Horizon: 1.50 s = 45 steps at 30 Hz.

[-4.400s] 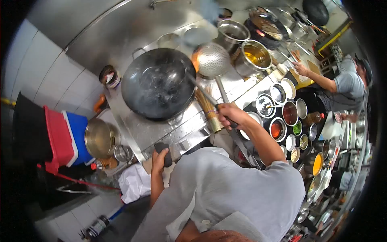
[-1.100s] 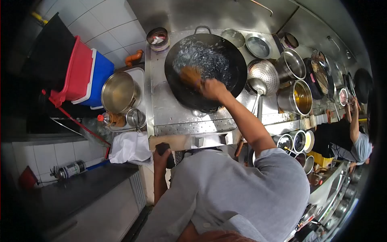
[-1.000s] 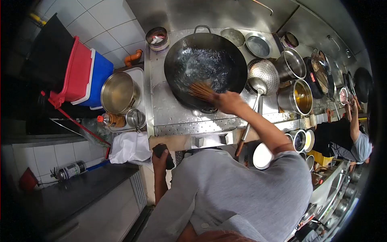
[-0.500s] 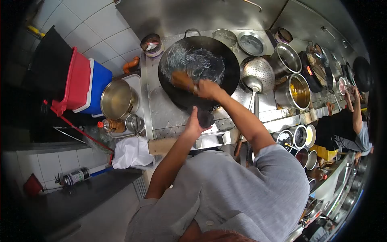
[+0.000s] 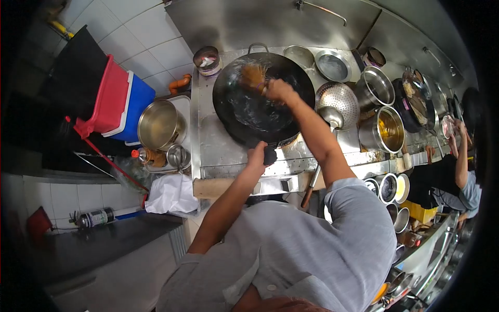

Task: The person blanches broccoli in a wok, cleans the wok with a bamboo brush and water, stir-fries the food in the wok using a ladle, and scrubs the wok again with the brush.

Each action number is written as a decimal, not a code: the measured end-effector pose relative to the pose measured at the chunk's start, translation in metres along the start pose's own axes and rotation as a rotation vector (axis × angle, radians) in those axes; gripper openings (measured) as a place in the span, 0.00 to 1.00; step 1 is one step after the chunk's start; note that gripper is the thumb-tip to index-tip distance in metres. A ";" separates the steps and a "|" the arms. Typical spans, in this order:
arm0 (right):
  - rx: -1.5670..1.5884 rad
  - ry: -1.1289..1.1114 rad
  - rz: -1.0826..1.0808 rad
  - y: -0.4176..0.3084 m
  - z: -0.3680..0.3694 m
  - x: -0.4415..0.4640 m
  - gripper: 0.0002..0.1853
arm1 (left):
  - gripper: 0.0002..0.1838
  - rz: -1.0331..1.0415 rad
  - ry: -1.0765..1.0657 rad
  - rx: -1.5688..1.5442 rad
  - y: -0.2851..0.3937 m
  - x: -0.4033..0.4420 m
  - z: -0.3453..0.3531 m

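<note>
A large black wok [image 5: 228, 109] sits on the stove with swirling water inside it. My right hand [image 5: 280, 91] is closed around the handle of a tan wok brush [image 5: 253, 76], whose bristles are in the wok and blurred by motion. At the near rim, my left hand [image 5: 258, 155] grips a dark, padded-looking piece [image 5: 270, 155], perhaps a folded cloth over the wok's near handle; what lies under it is hidden. A loop handle [image 5: 258, 46] stands out from the wok's far rim.
Right of the wok are a perforated strainer [image 5: 340, 99], a ladle [image 5: 331, 115] and a pot of yellowish liquid [image 5: 390, 130]. A steel pot [image 5: 158, 125] and a blue and red cooler [image 5: 136, 106] stand left. Another person's hand [image 5: 459, 127] works at far right.
My right hand and the brush have moved toward the far side of the wok and slightly right. My left hand stays at the near rim, and the whole view has shifted a little.
</note>
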State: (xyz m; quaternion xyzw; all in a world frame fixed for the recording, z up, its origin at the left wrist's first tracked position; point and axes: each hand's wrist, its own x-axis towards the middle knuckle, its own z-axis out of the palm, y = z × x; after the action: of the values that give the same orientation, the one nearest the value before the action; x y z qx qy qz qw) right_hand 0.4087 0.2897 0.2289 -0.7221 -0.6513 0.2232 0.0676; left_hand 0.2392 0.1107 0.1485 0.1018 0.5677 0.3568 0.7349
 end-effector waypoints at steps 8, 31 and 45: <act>-0.564 -0.301 -0.299 0.038 -0.004 -0.147 0.20 | 0.20 -0.019 0.071 0.016 0.001 0.017 -0.008; -0.621 0.125 -0.238 0.078 -0.018 -0.024 0.11 | 0.23 -0.048 0.121 0.117 0.015 -0.005 0.008; 0.457 -0.048 0.003 0.029 0.030 -0.207 0.30 | 0.09 0.316 -0.062 0.166 0.067 -0.015 -0.078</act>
State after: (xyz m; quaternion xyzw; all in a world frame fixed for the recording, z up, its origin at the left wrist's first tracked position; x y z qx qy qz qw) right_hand 0.4116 0.0791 0.2393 -0.6833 -0.5843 0.3822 0.2137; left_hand 0.1398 0.1295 0.1713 0.2613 0.5490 0.4164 0.6759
